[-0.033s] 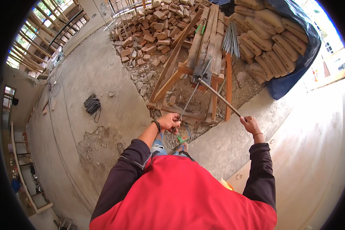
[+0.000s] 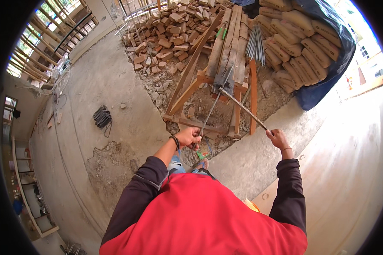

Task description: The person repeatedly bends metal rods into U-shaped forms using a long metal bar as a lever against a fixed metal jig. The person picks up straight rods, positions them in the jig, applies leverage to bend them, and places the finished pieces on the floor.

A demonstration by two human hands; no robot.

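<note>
My left hand [image 2: 188, 138] is closed around a thin steel rod [image 2: 210, 111]. The rod slants up and away to a dark metal plate [image 2: 224, 82] on the near end of a wooden bench [image 2: 230, 46]. In my right hand [image 2: 277, 138] is the end of a ribbed steel bar [image 2: 245, 109], gripped in a fist. Its far end meets the rod at the plate, so the two make a V opening toward me. Exactly how they join there is too small to tell. Both forearms reach forward, with the right hand farther out to the side.
Loose bricks [image 2: 170, 32] are heaped left of the bench. A bundle of grey rods [image 2: 255, 44] and green-handled pliers [image 2: 221, 32] lie on it. Stacked sacks [image 2: 304, 51] under a blue tarp [image 2: 315, 100] stand right. Bent wire pieces [image 2: 102, 117] lie on the concrete floor [image 2: 78, 110].
</note>
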